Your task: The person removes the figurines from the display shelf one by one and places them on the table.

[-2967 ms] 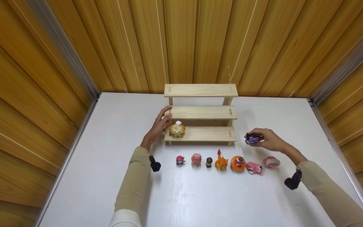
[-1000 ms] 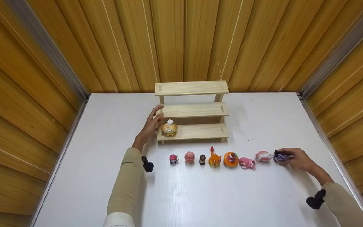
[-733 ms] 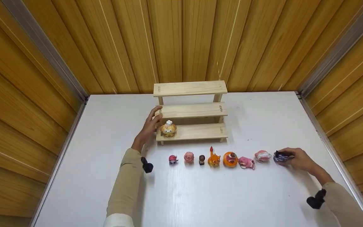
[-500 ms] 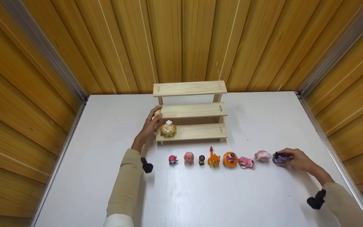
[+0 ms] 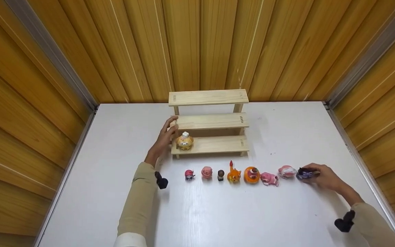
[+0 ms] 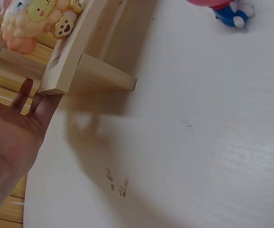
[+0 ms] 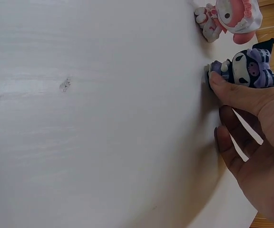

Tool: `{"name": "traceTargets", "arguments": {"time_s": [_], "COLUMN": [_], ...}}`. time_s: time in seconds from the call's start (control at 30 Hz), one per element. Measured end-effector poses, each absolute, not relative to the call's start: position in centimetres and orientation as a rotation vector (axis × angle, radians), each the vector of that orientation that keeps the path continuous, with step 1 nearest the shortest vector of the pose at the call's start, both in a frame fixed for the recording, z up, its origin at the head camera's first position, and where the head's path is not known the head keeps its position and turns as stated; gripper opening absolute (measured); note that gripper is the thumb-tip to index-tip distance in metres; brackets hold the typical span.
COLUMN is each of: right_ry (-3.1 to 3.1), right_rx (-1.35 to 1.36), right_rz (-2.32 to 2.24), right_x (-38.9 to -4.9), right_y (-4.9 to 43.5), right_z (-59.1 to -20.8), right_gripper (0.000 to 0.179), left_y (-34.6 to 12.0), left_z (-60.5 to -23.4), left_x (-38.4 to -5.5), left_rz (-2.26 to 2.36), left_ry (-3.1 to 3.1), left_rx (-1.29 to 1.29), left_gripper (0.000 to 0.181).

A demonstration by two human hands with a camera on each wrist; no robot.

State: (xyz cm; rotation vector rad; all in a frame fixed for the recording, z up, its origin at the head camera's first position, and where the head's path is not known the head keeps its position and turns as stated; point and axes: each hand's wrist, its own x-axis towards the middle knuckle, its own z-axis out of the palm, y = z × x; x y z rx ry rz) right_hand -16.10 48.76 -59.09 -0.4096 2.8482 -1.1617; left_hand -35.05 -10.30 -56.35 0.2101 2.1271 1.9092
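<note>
My left hand (image 5: pixel 164 137) holds the left end of a three-tier wooden display stand (image 5: pixel 211 120), its fingers around the stand's side. On the bottom tier's left end sits a yellow fluffy figurine (image 5: pixel 184 142) with a white chef's hat. At the right, my right hand (image 5: pixel 326 176) pinches a black and purple figurine (image 7: pixel 251 69) with a checked bow, low at the table. Right beside that one stands a pink and white hooded figurine (image 7: pixel 237 16). In the right wrist view the thumb lies along the purple figurine's lower body, and the other fingers are bent beneath.
A row of small figurines runs before the stand: a red-capped one (image 5: pixel 189 175), a pink pig-like one (image 5: pixel 206 172), a brown-haired one (image 5: pixel 220 175), an orange one with a red-tipped tail (image 5: pixel 234 175), a round orange one (image 5: pixel 252 175) and a pink one (image 5: pixel 269 178). Wooden walls (image 5: pixel 218 44) enclose the white table (image 5: pixel 238 216).
The purple figurine has travelled right and nearer with my right hand, to the row's right end. The pink and white one beside it has been turned slightly. My left hand stays at the stand.
</note>
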Motion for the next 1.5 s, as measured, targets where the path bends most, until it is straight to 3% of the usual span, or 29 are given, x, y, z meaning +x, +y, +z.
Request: {"name": "traceTargets", "arguments": {"time_s": [0.27, 0.4, 0.67, 0.93, 1.13, 1.5], "right_ry": [2.746, 2.713, 2.637, 2.668, 2.677, 2.653], "right_rx": [-0.422, -0.372, -0.486, -0.277, -0.161, -0.205], "right_rz": [-1.201, -1.157, -1.231, -1.211, -1.189, -1.206], "right_x": [-16.2, -16.2, -16.4, -17.1, -18.2, -21.0], "right_y": [49.1, 49.5, 51.1, 51.6, 51.0, 48.1], "right_z": [-59.2, -58.6, -58.0, -55.9, -54.6, -52.3], "right_gripper": [0.041, 0.042, 0.037, 0.039, 0.045, 0.044], "left_y": [-10.6, -10.5, -10.0, -9.8, -9.8, -10.0], "left_z": [-56.3, -54.6, -56.1, -56.2, -56.4, -56.4], "left_x": [-35.1, -34.4, -34.8, -34.9, -35.0, -35.0], "left_rz": [1.887, 1.872, 1.887, 1.882, 1.907, 1.912], "left_ry": [2.087, 2.055, 2.166, 2.183, 2.15, 2.145], "left_rx": [0.195, 0.206, 0.22, 0.242, 0.257, 0.193], "left_gripper": [0.055, 0.055, 0.049, 0.048, 0.049, 0.048]}}
